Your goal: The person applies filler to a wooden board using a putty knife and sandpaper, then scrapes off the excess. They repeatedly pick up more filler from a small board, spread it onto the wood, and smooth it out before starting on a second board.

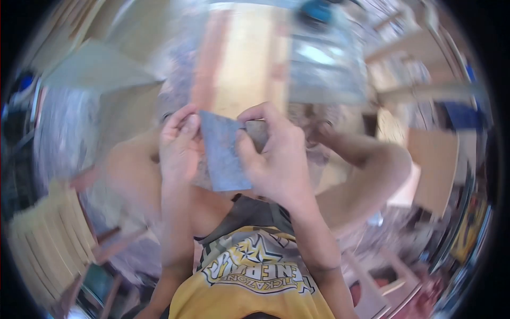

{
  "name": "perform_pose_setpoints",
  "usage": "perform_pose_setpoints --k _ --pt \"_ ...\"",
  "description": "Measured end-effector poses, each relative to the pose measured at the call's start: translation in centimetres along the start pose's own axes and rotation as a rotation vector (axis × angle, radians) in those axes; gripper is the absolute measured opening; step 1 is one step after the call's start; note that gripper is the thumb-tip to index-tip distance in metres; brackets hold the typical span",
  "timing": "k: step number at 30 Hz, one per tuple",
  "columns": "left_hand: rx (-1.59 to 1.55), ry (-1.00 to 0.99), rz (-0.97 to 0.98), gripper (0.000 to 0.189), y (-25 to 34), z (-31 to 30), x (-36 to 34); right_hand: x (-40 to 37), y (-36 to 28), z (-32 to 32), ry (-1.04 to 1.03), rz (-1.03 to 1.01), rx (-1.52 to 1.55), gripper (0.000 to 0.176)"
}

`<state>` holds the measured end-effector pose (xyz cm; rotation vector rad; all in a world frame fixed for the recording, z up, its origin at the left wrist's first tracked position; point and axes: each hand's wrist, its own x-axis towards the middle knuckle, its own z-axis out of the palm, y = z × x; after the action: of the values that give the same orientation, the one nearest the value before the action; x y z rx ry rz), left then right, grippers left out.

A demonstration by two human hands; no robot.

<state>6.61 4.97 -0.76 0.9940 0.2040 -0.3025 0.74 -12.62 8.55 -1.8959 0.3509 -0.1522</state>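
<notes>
A flat blue-grey sheet (226,157) is held up between both hands, above the person's lap. My left hand (182,143) is at its upper left edge, with thumb and fingers pressed together there. My right hand (273,149) pinches its right edge between thumb and bent index finger. Beyond the hands lies a long wooden board (241,58), pale in the middle with reddish-brown strips along its sides. The picture is smeared by motion, so the sheet's surface detail is unclear.
A blue tool (316,13) sits at the top, right of the board, near a glossy grey surface (326,69). Stacked wood pieces (50,231) stand at the lower left. A brown panel (434,170) is at the right. Bent legs flank the hands.
</notes>
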Motion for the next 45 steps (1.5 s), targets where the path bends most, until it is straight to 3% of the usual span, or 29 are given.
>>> perform_pose_setpoints --k 3,5,7,9,10,11,12,13,14,16,19,23,25,29,32,34,37,41,44,45 --pt "0.132 -0.242 -0.063 0.026 -2.1 3.3 0.2 -3.1 2.0 -5.9 0.192 -0.072 0.072 0.018" --pt "0.040 -0.262 -0.357 0.029 -3.6 7.9 -0.8 -6.4 3.2 -11.1 0.340 -0.064 0.123 0.019" --pt "-0.074 -0.608 -0.577 0.030 -5.9 14.7 -4.0 -11.1 4.4 -17.0 0.496 0.066 0.178 0.019" --pt "0.012 -0.705 -0.723 0.027 -10.0 19.8 -7.8 -16.2 6.6 -23.0 0.781 -0.306 -0.016 0.016" --pt "0.064 -0.740 -0.753 0.025 -11.7 21.8 -10.0 -20.0 6.5 -25.8 0.885 -0.051 0.072 0.017" --pt "0.265 -0.915 -0.771 0.024 -13.5 23.7 -12.6 -23.5 6.2 -28.0 1.080 0.166 0.114 0.022" --pt "0.457 -1.087 -0.763 0.023 -15.3 24.5 -16.4 -27.3 6.2 -28.9 1.289 0.193 0.080 0.020" --pt "0.215 -1.054 -1.040 0.021 -18.6 25.5 -19.7 -30.8 7.0 -30.3 1.423 0.262 0.066 0.018" --pt "0.277 -0.931 -1.172 0.019 -21.7 25.9 -22.5 -34.7 9.7 -31.9 1.530 0.300 -0.124 0.019" --pt "0.365 -0.790 -1.267 0.017 -30.1 25.0 -26.6 -40.1 12.2 -33.0 1.710 0.334 -0.194 0.018" --pt "0.603 -0.688 -1.289 0.019 -41.9 17.6 -29.9 -45.7 15.2 -31.8 1.859 0.493 -0.119 0.019" --pt "0.883 -0.627 -1.338 0.026 -45.6 15.1 -32.4 -48.3 18.4 -29.4 1.813 0.641 -0.153 0.022" --pt "0.691 -0.653 -1.595 0.029 -46.4 14.4 -33.6 -48.8 18.5 -28.4 1.839 0.715 -0.154 0.022" --pt "0.804 -0.683 -1.620 0.027 -46.3 14.2 -35.2 -50.9 17.0 -27.9 1.886 0.758 -0.213 0.021" --pt "0.635 -0.687 -1.762 0.030 -47.8 13.0 -32.9 -51.5 14.9 -27.2 1.929 0.761 -0.170 0.021" --pt "0.567 -0.932 -1.894 0.057 -48.2 13.2 -32.7 -51.6 14.2 -26.2 1.974 0.702 -0.167 0.020" --pt "0.610 -1.075 -1.854 0.072 -46.7 13.9 -33.0 -51.6 13.6 -25.5 1.983 0.732 -0.208 0.019" --pt "0.568 -1.153 -1.799 0.073 -44.1 16.2 -33.9 -51.2 13.7 -25.3 1.892 0.713 -0.277 0.019" --pt "0.638 -1.136 -1.630 0.057 -44.1 16.7 -33.7 -50.6 13.8 -26.1 1.850 0.701 -0.282 0.020" --pt "0.636 -1.103 -1.436 0.044 -44.4 17.5 -33.0 -50.5 14.0 -25.9 1.818 0.716 -0.321 0.020"
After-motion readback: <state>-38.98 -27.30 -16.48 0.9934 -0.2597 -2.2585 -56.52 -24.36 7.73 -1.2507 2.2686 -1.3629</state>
